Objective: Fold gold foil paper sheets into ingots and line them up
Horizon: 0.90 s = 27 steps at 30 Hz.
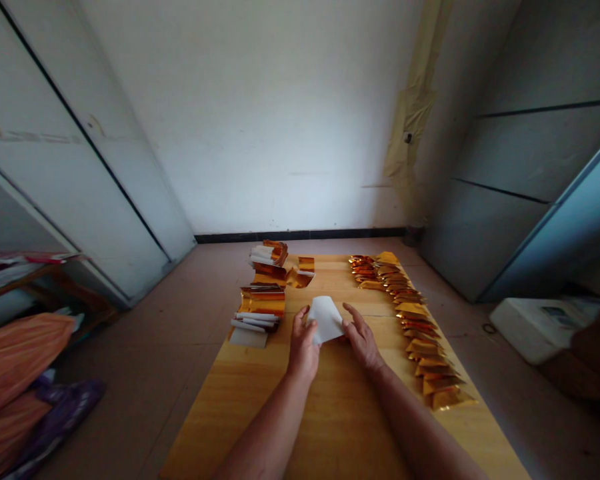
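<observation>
A sheet of paper, white on the side facing me, is held above the middle of the wooden table. My left hand pinches its left edge between thumb and fingers. At the sheet's right corner, my right hand has its thumb against the paper while its fingers are raised and apart. Curled gold foil sheets with white backs lie in stacks to the left. Along the right edge runs a long row of folded gold foil pieces, overlapping one another.
The wooden table stands near a white wall. Loose gold sheets lie at its far left. Cabinets are on the left and a grey refrigerator-like unit on the right. A white box and orange bags sit to the sides.
</observation>
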### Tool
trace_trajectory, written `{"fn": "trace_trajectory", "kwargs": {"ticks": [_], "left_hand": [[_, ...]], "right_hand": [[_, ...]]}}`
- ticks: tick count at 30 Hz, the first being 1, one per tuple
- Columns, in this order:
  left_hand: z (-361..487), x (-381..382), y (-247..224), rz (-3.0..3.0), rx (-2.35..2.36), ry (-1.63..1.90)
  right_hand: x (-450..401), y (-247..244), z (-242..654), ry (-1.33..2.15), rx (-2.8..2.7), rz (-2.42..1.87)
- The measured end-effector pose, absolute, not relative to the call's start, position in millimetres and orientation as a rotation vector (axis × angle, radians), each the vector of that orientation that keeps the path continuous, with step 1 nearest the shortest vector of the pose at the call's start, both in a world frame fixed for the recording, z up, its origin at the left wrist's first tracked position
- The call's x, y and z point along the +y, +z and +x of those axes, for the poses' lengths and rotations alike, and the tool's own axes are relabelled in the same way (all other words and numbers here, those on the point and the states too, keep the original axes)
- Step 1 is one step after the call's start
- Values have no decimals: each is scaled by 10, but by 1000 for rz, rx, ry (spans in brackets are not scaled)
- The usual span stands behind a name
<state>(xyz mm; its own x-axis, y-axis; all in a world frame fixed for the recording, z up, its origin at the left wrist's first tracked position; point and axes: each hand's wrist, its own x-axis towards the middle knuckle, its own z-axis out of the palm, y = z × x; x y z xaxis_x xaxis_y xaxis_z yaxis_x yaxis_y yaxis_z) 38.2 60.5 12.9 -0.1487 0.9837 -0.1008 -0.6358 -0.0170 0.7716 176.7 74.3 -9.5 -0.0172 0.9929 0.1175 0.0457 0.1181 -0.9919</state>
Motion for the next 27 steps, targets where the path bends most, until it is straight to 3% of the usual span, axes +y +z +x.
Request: {"fn": "trace_trajectory", "kwargs": {"ticks": [4, 8, 15, 20, 24, 27], "left_hand": [[346, 577, 117, 636, 828, 1509], [285, 504, 68, 731, 907, 1465], [114, 409, -33, 726, 1093, 1472], [25, 351, -19, 806, 1252, 1370], [46, 271, 62, 888, 1233, 1194], [43, 224, 86, 842, 1133, 1150]], "right_hand": [[782, -91, 1586, 1333, -865, -997], [988, -187, 1545, 1254, -749, -1022], [1234, -291, 1656, 923, -1279, -1327], [1270, -207, 1653, 618, -1827, -1248], [1359, -157, 1586, 592, -1840, -1211], [1448, -111, 1570, 780, -1626, -1242]]}}
